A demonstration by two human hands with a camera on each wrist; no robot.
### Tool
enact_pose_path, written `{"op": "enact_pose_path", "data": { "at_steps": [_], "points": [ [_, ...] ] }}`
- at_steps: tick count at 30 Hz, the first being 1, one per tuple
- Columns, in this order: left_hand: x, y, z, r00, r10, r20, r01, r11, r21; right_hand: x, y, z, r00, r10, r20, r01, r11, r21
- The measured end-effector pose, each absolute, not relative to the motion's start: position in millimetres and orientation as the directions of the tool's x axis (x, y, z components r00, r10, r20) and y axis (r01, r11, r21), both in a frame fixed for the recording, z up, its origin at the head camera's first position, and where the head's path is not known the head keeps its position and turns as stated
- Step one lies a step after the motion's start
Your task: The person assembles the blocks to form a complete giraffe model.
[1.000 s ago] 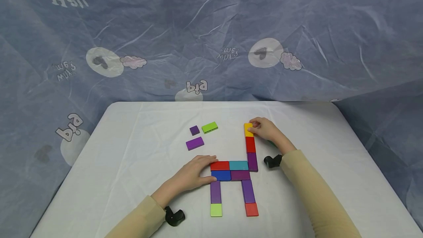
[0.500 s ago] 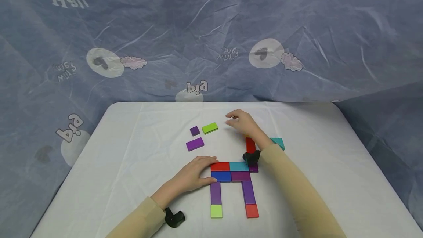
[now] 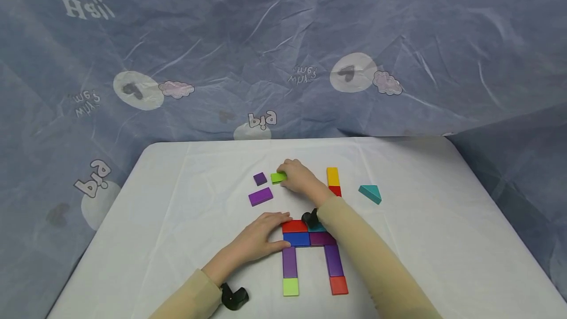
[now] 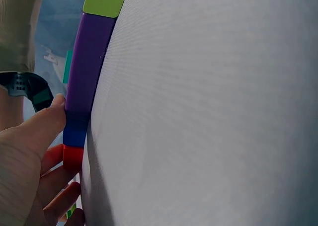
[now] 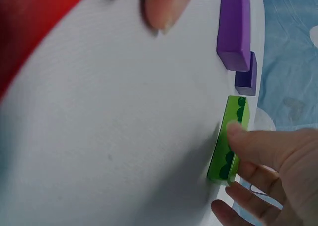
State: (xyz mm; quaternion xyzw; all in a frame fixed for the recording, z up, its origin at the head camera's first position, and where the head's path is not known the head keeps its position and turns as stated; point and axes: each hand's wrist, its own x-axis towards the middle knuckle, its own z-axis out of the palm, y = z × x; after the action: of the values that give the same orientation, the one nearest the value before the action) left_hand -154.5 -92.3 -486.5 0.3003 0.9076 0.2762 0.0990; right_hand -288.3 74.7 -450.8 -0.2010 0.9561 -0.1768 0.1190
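Observation:
In the head view my right hand point(image 3: 302, 180) pinches a bright green block point(image 3: 277, 178) at the back of the table. The right wrist view shows the thumb on one side of that green block point(image 5: 222, 151), a dark scalloped print along its face. My left hand point(image 3: 259, 238) rests at the left end of a flat block figure, fingertips at a red block point(image 3: 294, 226) and thumb at a blue block point(image 3: 296, 239). Purple blocks point(image 3: 290, 262) form its two legs, ending in a light green piece point(image 3: 290, 287) and a red piece point(image 3: 339, 285). My right sleeve hides part of the upright column.
Left of the right hand lie a small purple block point(image 3: 260, 178) and a longer purple block point(image 3: 261, 196). A yellow block point(image 3: 332, 176) tops the column on the right. Farther right sits a teal triangle point(image 3: 371, 193). Patterned cloth point(image 3: 266, 63) hangs behind the white table point(image 3: 190, 201).
My right hand has let go of the yellow block, moved left and taken hold of the green block. The teal triangle has come into full view. My left hand stays in place.

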Motion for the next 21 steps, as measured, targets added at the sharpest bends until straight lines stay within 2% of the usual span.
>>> {"op": "enact_pose_path", "data": {
  "at_steps": [3,8,15,21],
  "points": [
    [-154.0,-92.2,-486.7,-0.801,0.599,-0.014,0.489,0.668,0.561,-287.8,74.0,-451.0,-0.906,-0.390,-0.163,-0.317,0.882,-0.350],
    [-154.0,-92.7,-486.9,-0.805,0.593,-0.017,0.483,0.672,0.561,-288.5,77.9,-451.9,-0.918,-0.359,-0.172,-0.273,0.882,-0.384],
    [-153.9,-93.1,-488.7,-0.813,0.581,-0.034,0.469,0.688,0.554,-299.9,102.1,-446.0,-0.947,-0.291,-0.135,-0.179,0.829,-0.530],
    [-153.6,-92.6,-488.4,-0.814,0.580,-0.032,0.468,0.688,0.555,-313.7,150.6,-430.8,-0.983,-0.090,-0.160,0.032,0.775,-0.631]
  ]
}}
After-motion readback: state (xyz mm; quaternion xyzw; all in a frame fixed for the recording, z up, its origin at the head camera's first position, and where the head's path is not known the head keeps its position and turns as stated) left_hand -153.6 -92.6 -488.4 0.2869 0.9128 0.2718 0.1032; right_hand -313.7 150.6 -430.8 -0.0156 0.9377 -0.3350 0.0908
